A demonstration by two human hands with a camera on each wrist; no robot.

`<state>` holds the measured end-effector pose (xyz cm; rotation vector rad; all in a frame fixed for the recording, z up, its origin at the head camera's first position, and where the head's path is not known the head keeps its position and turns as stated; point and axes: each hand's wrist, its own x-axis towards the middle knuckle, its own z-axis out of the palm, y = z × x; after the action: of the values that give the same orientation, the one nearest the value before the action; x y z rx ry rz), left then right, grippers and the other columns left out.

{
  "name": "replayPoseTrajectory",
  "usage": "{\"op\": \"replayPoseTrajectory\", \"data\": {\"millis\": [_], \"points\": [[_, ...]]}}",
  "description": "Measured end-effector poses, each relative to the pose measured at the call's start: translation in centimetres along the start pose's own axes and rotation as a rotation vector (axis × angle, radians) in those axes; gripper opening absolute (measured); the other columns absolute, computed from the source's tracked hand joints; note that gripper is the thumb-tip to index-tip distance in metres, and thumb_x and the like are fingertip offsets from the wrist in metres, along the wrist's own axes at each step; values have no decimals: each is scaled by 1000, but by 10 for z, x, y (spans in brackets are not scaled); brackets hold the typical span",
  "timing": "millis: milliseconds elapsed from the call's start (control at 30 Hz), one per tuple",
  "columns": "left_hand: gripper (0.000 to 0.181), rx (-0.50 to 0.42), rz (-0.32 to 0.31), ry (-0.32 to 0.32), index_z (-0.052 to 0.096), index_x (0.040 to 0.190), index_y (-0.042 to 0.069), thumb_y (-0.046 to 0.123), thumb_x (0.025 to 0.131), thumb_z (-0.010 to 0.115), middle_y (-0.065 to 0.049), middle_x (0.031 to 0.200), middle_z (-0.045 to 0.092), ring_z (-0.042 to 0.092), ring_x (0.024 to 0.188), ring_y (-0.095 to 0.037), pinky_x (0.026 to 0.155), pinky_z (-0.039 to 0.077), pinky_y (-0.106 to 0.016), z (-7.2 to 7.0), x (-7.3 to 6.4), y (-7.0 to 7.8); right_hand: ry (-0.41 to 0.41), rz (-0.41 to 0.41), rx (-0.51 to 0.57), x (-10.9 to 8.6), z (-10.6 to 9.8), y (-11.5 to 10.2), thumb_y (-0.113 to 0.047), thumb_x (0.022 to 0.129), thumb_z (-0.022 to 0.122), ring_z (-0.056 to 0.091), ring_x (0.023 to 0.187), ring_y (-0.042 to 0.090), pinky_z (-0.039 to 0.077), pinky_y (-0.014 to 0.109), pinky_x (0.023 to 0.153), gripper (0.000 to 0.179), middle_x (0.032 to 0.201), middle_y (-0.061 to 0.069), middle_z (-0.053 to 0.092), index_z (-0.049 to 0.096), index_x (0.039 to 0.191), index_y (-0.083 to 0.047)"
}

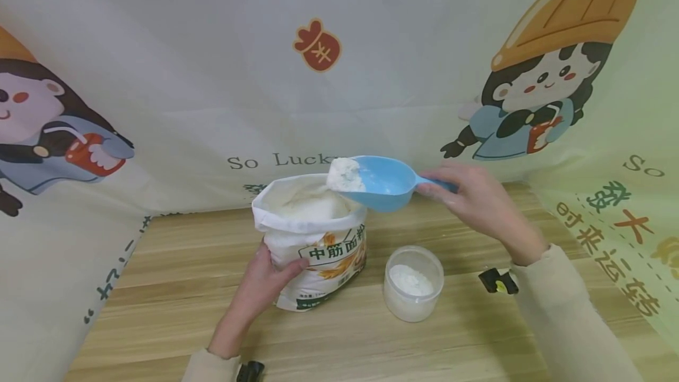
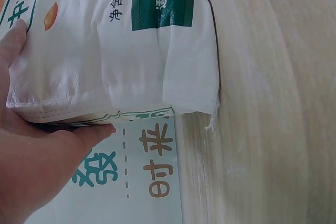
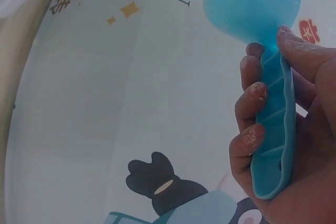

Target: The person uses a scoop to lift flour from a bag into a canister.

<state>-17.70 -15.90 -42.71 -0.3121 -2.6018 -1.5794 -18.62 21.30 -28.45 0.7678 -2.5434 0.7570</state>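
Observation:
A blue scoop with white flour at its front lip is held above the right rim of the flour bag. My right hand grips its handle; in the right wrist view the fingers of that hand curl round the ribbed handle. The white flour bag stands with its top spread wide and flour inside. Along its lower left side my left hand grips it, thumb on the front; the left wrist view shows the bag between thumb and fingers.
A clear round tub with some flour in it stands on the wooden table, right of the bag. Behind the table hangs a printed cloth with cartoon figures, and it also covers both sides. Black straps sit near both sleeves.

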Motion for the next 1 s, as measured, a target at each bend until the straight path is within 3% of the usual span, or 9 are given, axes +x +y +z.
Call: {"op": "replayPoseTrajectory", "data": {"millis": [233, 533, 1000], "points": [[69, 14, -6, 3, 40, 144, -1, 19, 91, 80, -22, 135, 60, 57, 126, -38, 106, 46, -58, 0, 0, 0, 24, -17, 8, -9, -4, 7, -15, 96, 74, 70, 106, 32, 56, 53, 88, 23, 112, 11, 76, 77, 117, -5], [68, 13, 3, 8, 41, 143, -1, 19, 92, 80, -21, 132, 61, 58, 124, -37, 104, 47, -56, 0, -1, -1, 31, 17, -23, -22, -7, 15, -16, 96, 75, 64, 86, 21, 53, 41, 72, 24, 102, 6, 76, 77, 117, -5], [67, 6, 5, -2, 41, 144, 1, 19, 92, 80, -21, 135, 60, 57, 126, -37, 106, 46, -56, 0, -1, 0, 64, 57, -55, -42, -15, 28, -15, 97, 74, 70, 95, 30, 58, 52, 78, 26, 107, 14, 76, 76, 118, -1]]}}
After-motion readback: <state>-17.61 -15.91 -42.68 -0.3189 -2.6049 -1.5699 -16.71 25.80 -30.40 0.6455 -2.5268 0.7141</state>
